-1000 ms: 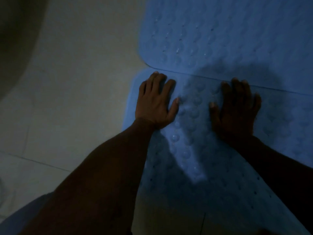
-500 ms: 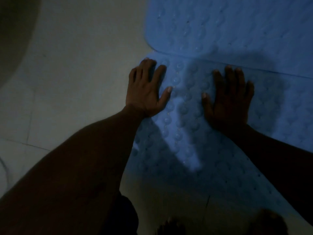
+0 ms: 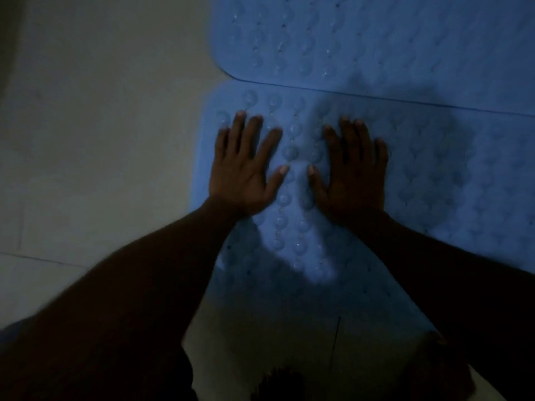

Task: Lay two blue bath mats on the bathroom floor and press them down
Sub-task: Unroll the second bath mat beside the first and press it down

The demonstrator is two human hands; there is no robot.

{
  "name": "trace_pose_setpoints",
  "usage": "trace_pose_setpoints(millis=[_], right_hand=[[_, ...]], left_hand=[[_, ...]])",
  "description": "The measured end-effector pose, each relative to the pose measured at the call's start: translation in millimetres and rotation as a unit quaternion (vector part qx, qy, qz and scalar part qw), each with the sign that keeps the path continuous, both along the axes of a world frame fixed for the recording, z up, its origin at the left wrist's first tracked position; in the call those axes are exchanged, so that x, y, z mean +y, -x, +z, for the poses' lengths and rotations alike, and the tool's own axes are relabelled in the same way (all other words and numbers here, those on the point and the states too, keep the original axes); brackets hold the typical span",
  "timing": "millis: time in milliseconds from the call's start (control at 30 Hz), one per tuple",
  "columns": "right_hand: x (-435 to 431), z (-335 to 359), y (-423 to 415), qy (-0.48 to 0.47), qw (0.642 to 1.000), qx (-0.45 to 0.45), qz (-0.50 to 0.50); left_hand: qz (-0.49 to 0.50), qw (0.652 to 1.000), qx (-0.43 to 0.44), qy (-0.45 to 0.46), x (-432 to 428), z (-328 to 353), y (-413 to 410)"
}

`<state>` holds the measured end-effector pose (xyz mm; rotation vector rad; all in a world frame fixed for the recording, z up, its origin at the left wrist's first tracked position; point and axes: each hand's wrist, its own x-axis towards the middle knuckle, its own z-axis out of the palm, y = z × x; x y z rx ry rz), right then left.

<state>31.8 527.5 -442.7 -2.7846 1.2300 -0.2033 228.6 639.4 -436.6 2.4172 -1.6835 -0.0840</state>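
Two blue bath mats with round bumps lie flat on the pale floor, edge to edge. The near mat point(image 3: 434, 175) runs from centre to the right; the far mat point(image 3: 376, 39) fills the top right. My left hand point(image 3: 246, 169) rests palm down, fingers spread, near the near mat's left end. My right hand point(image 3: 353, 172) lies flat beside it, a little to the right, in shadow. Neither hand holds anything.
Pale tiled floor point(image 3: 101, 140) stretches to the left of the mats, with a grout line low on the left. A dark curved shape point(image 3: 8, 30) sits at the top left corner. My feet point(image 3: 434, 369) show at the bottom edge, in deep shadow.
Both hands have slid back from the seam between the mats toward me, and they now lie closer together. The view has shifted slightly.
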Motion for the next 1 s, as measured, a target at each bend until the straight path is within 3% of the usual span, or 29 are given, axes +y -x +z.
trace_pose_setpoints(millis=[200,400,733,867,1000], right_hand=[[-5.5,1.5,6.3,0.005,0.999,-0.033,-0.004],[-15.2,-3.5,42.6,0.010,1.000,0.013,-0.017],[-14.6,1.7,41.9,-0.010,1.000,-0.009,-0.025],[-36.1,4.3,82.2,0.029,0.999,0.000,-0.039],[-51.8,-1.9,107.1,0.000,0.999,0.015,-0.051]], left_hand=[[0.011,0.999,0.001,0.033,-0.1,-3.5,0.6],[0.009,1.000,-0.006,0.006,-1.1,-6.1,0.9],[0.024,0.999,0.024,0.017,-6.1,-2.7,53.2],[0.028,0.999,0.027,0.012,-7.8,-2.0,53.3],[0.023,1.000,0.009,0.007,-7.4,-3.0,52.6]])
